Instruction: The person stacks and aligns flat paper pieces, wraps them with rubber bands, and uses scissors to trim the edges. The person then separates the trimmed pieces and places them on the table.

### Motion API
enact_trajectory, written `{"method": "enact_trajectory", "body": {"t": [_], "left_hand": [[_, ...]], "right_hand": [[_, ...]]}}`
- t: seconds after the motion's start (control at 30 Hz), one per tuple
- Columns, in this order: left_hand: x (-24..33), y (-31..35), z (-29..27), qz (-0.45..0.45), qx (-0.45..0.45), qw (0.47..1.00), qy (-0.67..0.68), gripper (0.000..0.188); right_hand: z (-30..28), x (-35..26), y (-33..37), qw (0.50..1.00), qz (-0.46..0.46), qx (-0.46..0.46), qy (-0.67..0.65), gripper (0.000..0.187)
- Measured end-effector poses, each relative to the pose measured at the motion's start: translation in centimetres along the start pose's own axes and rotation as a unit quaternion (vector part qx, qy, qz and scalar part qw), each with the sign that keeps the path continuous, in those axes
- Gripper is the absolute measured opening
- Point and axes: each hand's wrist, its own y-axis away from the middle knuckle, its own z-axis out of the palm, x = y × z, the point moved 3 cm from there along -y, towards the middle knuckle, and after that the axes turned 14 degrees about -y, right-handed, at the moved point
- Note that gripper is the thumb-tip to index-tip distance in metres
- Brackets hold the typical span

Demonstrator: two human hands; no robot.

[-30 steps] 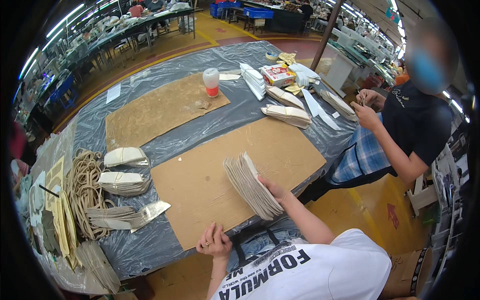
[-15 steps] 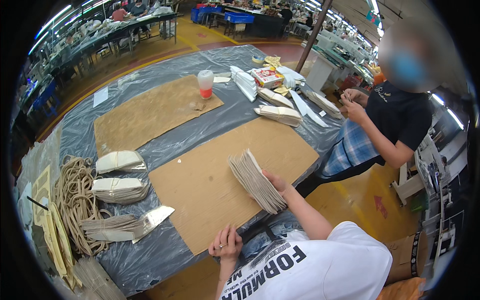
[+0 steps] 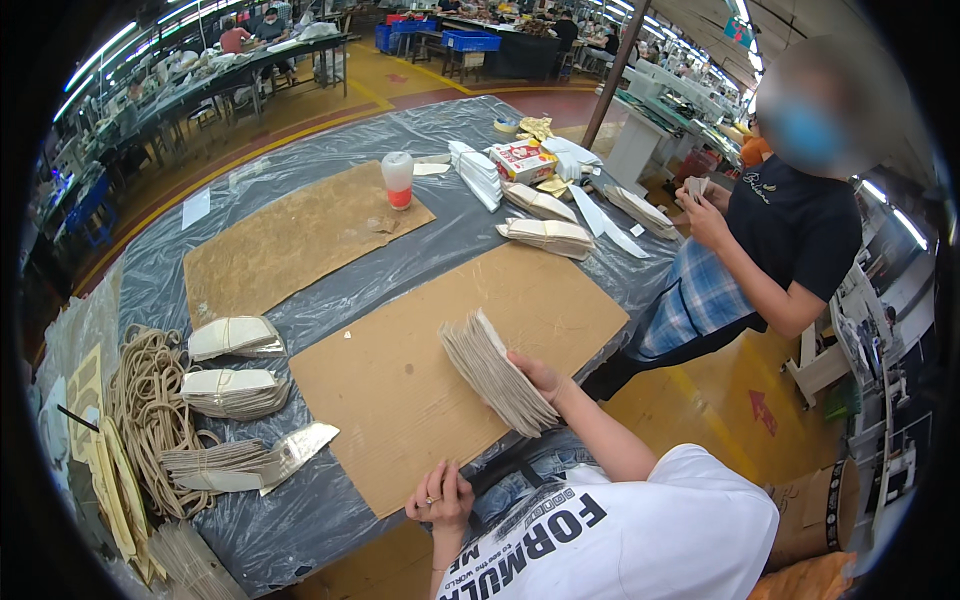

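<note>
Over brown cardboard sheet (image 3: 390,420), grips long beige layered stack (image 3: 496,374), slanting far-left to near-right, by right side with fingers of right hand (image 3: 541,377); rests left hand (image 3: 440,497) apart, closure unclear.

This is a factory workshop: a big open hall lit by rows of fluorescent tubes (image 3: 910,226). At the far left, people (image 3: 270,28) sit along a long desk (image 3: 262,62) loaded with material, and blue bins (image 3: 471,41) stand at the far side. The ochre floor (image 3: 650,418) carries painted yellow lines (image 3: 370,91) and, at the right, a red arrow (image 3: 763,412). The near desk (image 3: 400,268), covered in plastic sheeting (image 3: 260,505), bears tied bundles (image 3: 232,395) of cut pieces, brown board (image 3: 400,400) and a heap of cord (image 3: 150,385). At the right a co-worker (image 3: 805,235) wears an apron (image 3: 705,300) and a mask (image 3: 810,135). The equipment (image 3: 655,85) at the far right may be machinery, though it is too small to be sure.
</note>
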Motion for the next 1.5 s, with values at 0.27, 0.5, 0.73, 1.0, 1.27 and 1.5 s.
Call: {"method": "enact_trajectory", "body": {"t": [0.27,0.5,0.73,1.0,1.27,1.5], "left_hand": [[0.1,-2.9,-2.9,-0.054,-0.17,0.982,0.065,0.027],[1.1,-7.3,-2.7,-0.285,-0.263,0.832,0.398,0.057],[7.3,-8.4,3.7,-0.385,-0.271,0.665,0.579,0.079],[7.9,-5.8,4.1,-0.321,-0.243,0.761,0.509,0.072],[4.4,-8.6,2.4,-0.216,-0.25,0.863,0.382,0.05],[-18.5,-10.2,-9.5,-0.375,-0.044,0.837,-0.397,0.091]], "right_hand": [[2.1,0.0,0.4,0.998,-0.006,0.02,0.057,0.05],[3.1,0.4,0.8,0.994,0.06,0.007,0.091,0.061],[3.3,1.0,1.1,0.982,0.074,-0.103,0.142,0.077],[2.4,1.5,0.7,0.98,0.073,-0.132,0.127,0.07],[-2.0,0.4,0.3,0.98,0.095,-0.083,0.155,0.056],[-1.2,-0.3,0.5,0.998,0.018,0.011,0.062,0.065]]}}
